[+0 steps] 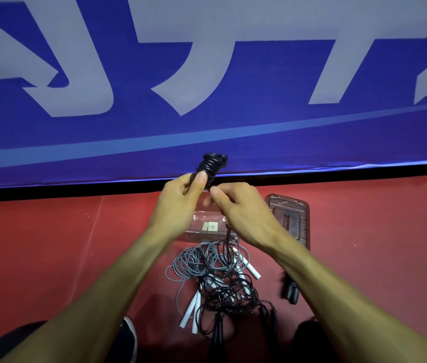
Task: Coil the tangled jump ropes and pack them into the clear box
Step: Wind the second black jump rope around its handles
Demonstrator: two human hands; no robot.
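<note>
My left hand [181, 200] grips a black jump rope [211, 165] whose cord is wound in tight turns around its handles, held up in front of the banner. My right hand [238, 210] pinches the loose black cord just below the bundle; that cord hangs down to the floor. Under my hands sits the clear box [207, 227], open, partly hidden by them. On the red floor in front of it lies a tangled pile of ropes [217, 279]: grey cord, black cord, white handles [190, 310] and black handles.
The box's clear lid [289, 218] lies flat to the right of the box. Another black handle [292, 290] lies by my right forearm. A blue and white banner [207, 100] stands as a wall along the floor behind. My shoe [128, 336] is at bottom left.
</note>
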